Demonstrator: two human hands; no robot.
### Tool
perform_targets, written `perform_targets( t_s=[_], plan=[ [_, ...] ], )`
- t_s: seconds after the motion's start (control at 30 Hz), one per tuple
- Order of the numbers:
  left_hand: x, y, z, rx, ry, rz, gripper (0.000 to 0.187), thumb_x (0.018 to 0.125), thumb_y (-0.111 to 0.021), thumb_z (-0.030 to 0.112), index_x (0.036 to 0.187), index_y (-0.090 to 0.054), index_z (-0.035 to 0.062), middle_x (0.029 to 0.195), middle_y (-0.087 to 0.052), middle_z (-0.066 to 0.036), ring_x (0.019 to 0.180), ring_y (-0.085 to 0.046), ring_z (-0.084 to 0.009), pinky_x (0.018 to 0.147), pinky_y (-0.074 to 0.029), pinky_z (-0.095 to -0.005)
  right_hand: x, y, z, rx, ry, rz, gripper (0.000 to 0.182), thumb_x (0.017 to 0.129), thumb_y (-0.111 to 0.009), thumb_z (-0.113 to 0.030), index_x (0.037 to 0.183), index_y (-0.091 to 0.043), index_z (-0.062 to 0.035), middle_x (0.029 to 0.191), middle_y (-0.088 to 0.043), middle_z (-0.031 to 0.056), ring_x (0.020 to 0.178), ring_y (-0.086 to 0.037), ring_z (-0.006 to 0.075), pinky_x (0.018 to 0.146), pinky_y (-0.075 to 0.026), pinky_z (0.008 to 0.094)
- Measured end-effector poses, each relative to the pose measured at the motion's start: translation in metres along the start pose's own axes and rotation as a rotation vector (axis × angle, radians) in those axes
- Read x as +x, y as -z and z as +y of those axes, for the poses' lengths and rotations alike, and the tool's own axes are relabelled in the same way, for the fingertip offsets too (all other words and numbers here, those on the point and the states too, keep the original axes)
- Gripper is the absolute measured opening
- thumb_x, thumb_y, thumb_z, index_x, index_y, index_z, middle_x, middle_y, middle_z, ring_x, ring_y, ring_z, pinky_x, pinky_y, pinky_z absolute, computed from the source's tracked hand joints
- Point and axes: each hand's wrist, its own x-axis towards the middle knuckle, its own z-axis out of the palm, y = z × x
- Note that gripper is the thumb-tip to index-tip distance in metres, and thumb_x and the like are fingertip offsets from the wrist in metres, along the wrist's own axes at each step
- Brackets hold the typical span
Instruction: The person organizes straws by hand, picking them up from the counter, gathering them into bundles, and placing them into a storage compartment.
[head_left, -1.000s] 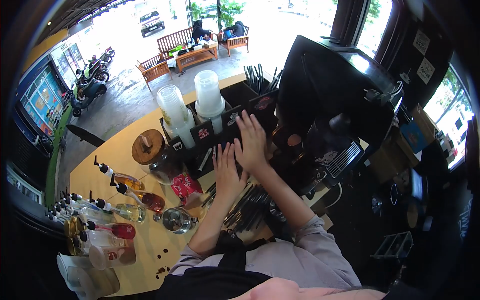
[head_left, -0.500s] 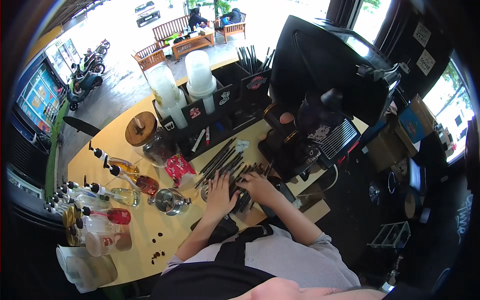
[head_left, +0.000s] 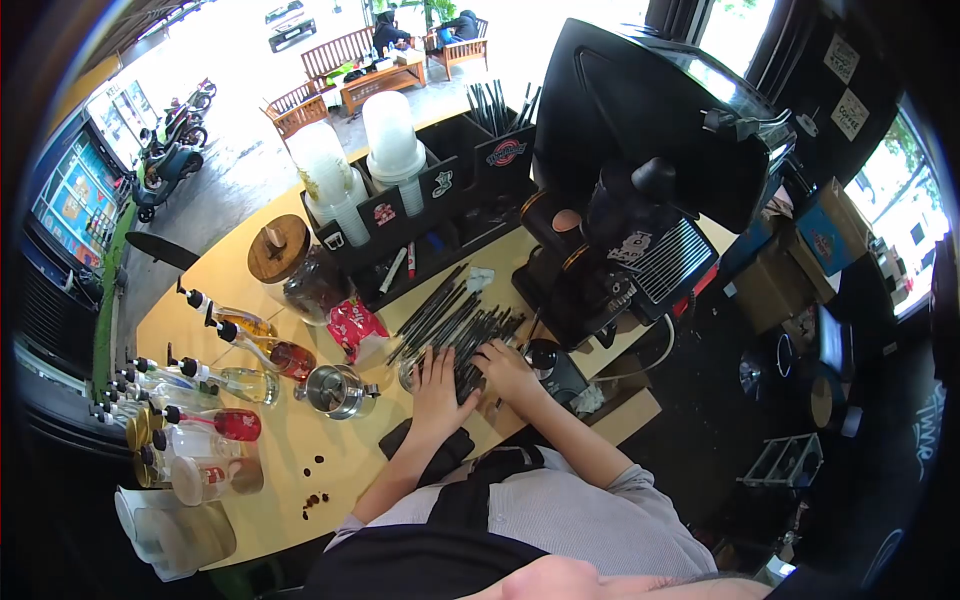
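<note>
A loose pile of thin black straws (head_left: pixel 484 328) lies on the wooden counter, some strewn at angles. My left hand (head_left: pixel 437 392) rests on the left side of the pile, its fingers stretched out and slightly apart. From the other side, my right hand (head_left: pixel 508 375) curves over the straws with bent fingers, gripping some at the near end. Part of the pile is hidden beneath both hands. Left of my left hand stands a metal pitcher (head_left: pixel 336 391). A red and pink packet (head_left: pixel 356 328) lies just beyond it.
Pump bottles (head_left: pixel 245 385) and jars line the counter's left side. A wooden-lidded glass jar (head_left: pixel 279 250) stands before a black organizer (head_left: pixel 385 217) with plastic cups (head_left: pixel 390 135). A coffee grinder (head_left: pixel 585 235) and large black machine (head_left: pixel 650 130) occupy the right. Two people sit outside.
The straws between my hands lie more spread and visible at the far end. Both hands have shifted slightly, staying on the pile. The view has tilted a little.
</note>
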Motion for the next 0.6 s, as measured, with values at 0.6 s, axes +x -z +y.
perform_targets(
  t_s=[0.6],
  plan=[
    [0.023, 0.047, -0.006, -0.525, -0.243, 0.701, 0.082, 0.092, -0.021, 0.066, 0.122, -0.053, -0.0039, 0.121, -0.058, -0.021, 0.122, -0.048, -0.0421, 0.103, -0.034, -0.0491, 0.024, 0.018, -0.01, 0.046, -0.088, 0.17, 0.033, 0.081, -0.052, -0.01, 0.112, -0.062, -0.014, 0.115, -0.062, 0.0014, 0.116, -0.053, 0.0212, 0.086, -0.046, 0.045]
  ],
)
